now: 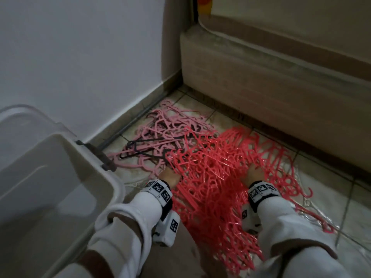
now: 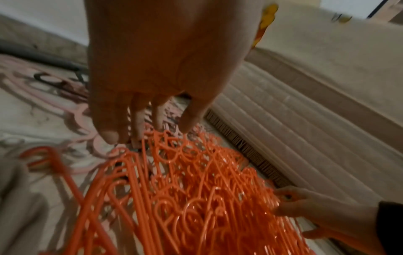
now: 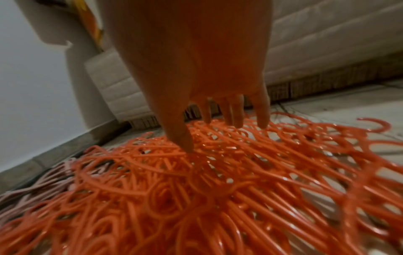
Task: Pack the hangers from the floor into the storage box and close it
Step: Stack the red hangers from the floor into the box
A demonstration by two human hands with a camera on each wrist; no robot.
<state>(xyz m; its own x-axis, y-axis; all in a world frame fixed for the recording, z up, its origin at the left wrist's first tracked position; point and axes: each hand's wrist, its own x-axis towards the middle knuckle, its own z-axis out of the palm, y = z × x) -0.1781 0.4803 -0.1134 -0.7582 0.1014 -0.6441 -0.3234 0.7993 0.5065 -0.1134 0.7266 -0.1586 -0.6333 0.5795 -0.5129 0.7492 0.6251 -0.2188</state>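
I'm seeing coral-red hangers (image 1: 212,177) lying tangled in a heap on the floor, pale pink hangers (image 1: 158,133) piled beside them, and the white storage box (image 1: 50,177) standing open at left.

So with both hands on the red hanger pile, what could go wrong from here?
1. The red hangers are hooked together and overlap the pink and black hangers, so lifting may drag those along or shed strays.
2. The left hand and right hand only reach its far part; the near end could sag.
3. A wide bundle may catch the storage box rim.
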